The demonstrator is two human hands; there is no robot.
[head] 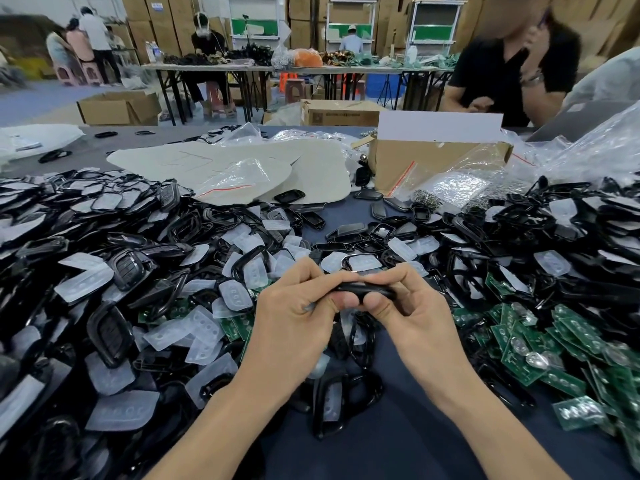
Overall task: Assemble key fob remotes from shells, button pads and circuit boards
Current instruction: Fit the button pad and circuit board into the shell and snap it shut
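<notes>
One black key fob shell (363, 290) is being held just above the table (398, 445), in the middle of the view. The left hand (294, 306) is pinching its left end and the right hand (415, 306) is pinching its right end, so each grip is squeezing tight on it. Heaps of loose shells (110, 327) and cloudy button pads (83, 282) are lying on the left. Green circuit boards (519, 348) are piling up on the right. A cardboard box (408, 161) is sitting farther back.
</notes>
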